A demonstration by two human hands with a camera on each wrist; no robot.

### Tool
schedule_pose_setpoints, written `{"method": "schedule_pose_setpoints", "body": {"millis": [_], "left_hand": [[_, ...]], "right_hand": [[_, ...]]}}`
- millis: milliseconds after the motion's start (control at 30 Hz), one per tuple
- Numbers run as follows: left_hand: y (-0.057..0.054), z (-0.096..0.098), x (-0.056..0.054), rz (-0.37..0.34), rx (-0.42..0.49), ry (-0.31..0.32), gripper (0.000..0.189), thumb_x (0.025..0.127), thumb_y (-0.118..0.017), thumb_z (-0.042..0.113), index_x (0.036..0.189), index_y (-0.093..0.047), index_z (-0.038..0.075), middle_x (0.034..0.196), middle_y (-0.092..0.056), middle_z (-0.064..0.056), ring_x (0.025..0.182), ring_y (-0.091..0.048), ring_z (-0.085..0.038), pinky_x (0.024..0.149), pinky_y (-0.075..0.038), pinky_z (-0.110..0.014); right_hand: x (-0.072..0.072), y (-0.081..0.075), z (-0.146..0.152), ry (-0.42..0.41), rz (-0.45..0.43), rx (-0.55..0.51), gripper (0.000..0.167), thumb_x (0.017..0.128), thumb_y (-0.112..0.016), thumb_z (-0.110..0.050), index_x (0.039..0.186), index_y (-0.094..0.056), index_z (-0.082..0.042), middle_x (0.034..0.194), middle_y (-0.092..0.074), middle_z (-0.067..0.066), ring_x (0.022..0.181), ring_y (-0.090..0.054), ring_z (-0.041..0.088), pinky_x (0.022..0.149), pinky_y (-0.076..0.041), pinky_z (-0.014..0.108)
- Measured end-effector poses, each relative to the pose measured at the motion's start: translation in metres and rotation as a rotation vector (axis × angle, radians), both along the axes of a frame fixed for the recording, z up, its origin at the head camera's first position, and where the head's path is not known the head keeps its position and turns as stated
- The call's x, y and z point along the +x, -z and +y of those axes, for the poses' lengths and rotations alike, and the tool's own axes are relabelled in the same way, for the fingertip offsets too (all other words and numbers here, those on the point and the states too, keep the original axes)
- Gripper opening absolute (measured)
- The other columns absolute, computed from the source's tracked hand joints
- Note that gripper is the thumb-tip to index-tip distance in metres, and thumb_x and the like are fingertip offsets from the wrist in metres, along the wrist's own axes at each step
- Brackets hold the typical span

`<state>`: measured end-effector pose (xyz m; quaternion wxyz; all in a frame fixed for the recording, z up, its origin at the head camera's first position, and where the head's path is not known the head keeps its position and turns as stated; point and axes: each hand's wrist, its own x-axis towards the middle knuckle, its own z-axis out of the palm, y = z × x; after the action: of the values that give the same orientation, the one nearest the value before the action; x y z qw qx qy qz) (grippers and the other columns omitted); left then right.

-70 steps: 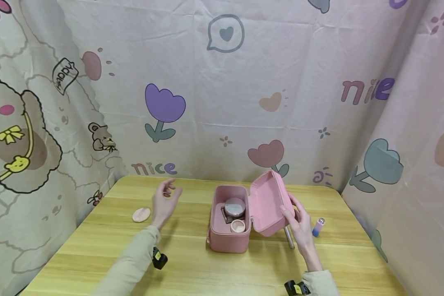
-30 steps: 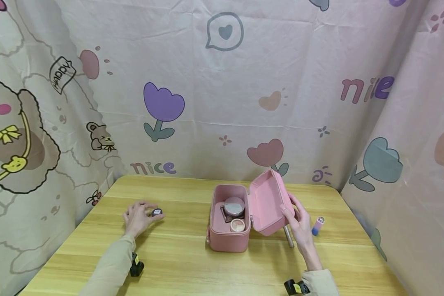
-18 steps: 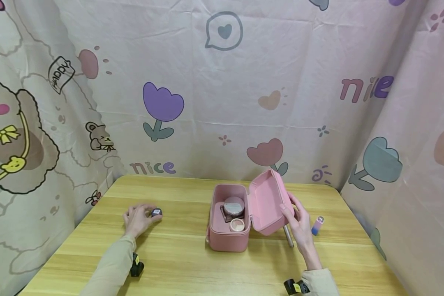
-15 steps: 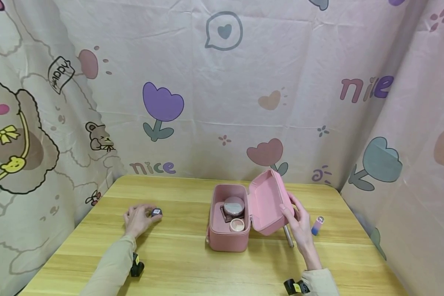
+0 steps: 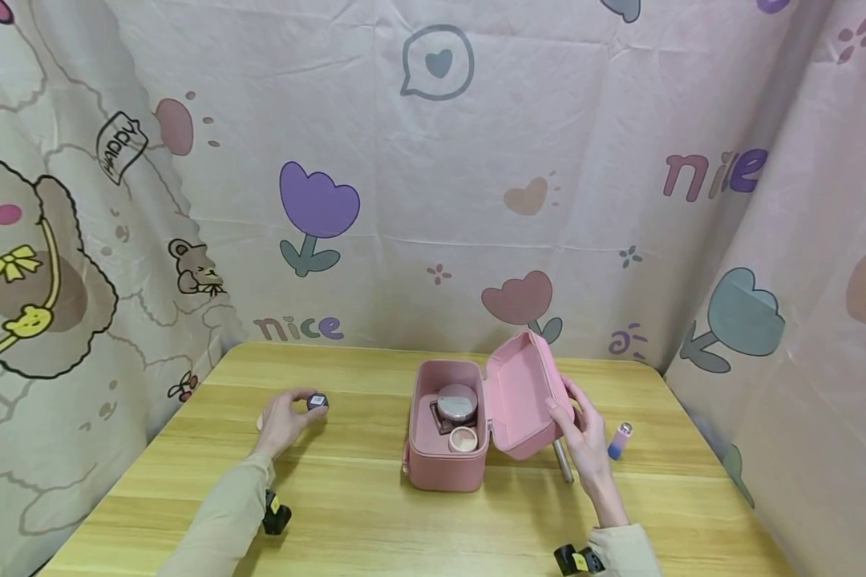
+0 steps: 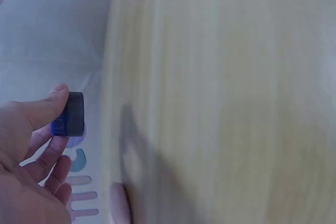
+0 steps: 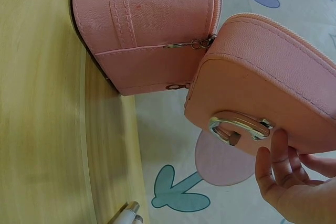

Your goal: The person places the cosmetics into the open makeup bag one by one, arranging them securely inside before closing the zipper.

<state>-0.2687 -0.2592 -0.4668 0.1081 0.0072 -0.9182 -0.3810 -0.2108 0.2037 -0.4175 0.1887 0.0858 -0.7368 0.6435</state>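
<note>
My left hand (image 5: 285,421) pinches a small dark jar (image 5: 317,401) with a white label, thumb on one side and fingers on the other. In the left wrist view the same jar (image 6: 74,114) shows as a short black and blue cylinder, raised over the table. With my right hand (image 5: 583,421) I hold the tilted lid (image 5: 523,389) of a pink cosmetic case (image 5: 447,473). Its carry handle (image 7: 239,124) shows beside my fingers in the right wrist view. Inside the case lie a round compact (image 5: 457,402), a dark square palette (image 5: 439,418) and a small round pot (image 5: 463,440).
A pale powder puff (image 6: 119,203) lies on the table (image 5: 361,513), mostly behind my left hand in the head view. Right of the case are a silver tube (image 5: 563,462) and a pink-and-blue tube (image 5: 620,441). A patterned curtain (image 5: 418,160) hangs behind the table.
My left hand went down left to the table and took the dark jar. Since half a second ago it has moved a little right and up with it. The right hand and lid have stayed put.
</note>
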Motion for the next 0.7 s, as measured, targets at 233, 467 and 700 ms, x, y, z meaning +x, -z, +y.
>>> {"method": "schedule_pose_setpoints", "body": {"millis": [233,467,700], "left_hand": [[-0.012,0.012,-0.001,0.030,0.098,0.046,0.046,0.089,-0.075,0.012,0.128,-0.061,-0.006,0.124,-0.064,-0.028,0.119,-0.057,-0.042,0.109,-0.042,-0.058],[-0.024,0.026,-0.002,0.056,0.151,0.080,0.046,0.088,-0.076,0.012,0.129,-0.061,-0.005,0.125,-0.066,-0.028,0.117,-0.062,-0.044,0.106,-0.048,-0.056],[-0.039,0.042,0.000,0.043,0.195,0.126,0.048,0.089,-0.076,0.011,0.131,-0.060,-0.006,0.129,-0.063,-0.030,0.122,-0.060,-0.047,0.109,-0.047,-0.056]], "right_hand": [[0.000,0.000,0.000,-0.004,-0.005,0.013,0.050,0.100,-0.055,-0.009,0.149,-0.044,-0.002,0.128,-0.051,0.000,0.100,-0.065,-0.002,0.077,-0.058,0.018],[0.001,-0.001,0.000,-0.004,0.005,0.011,0.050,0.100,-0.055,-0.008,0.149,-0.045,-0.002,0.128,-0.051,0.000,0.100,-0.065,-0.001,0.076,-0.058,0.018],[0.000,0.000,0.000,-0.008,0.006,0.008,0.050,0.100,-0.055,-0.008,0.149,-0.045,-0.001,0.127,-0.052,-0.001,0.099,-0.065,-0.002,0.076,-0.058,0.018]]}}
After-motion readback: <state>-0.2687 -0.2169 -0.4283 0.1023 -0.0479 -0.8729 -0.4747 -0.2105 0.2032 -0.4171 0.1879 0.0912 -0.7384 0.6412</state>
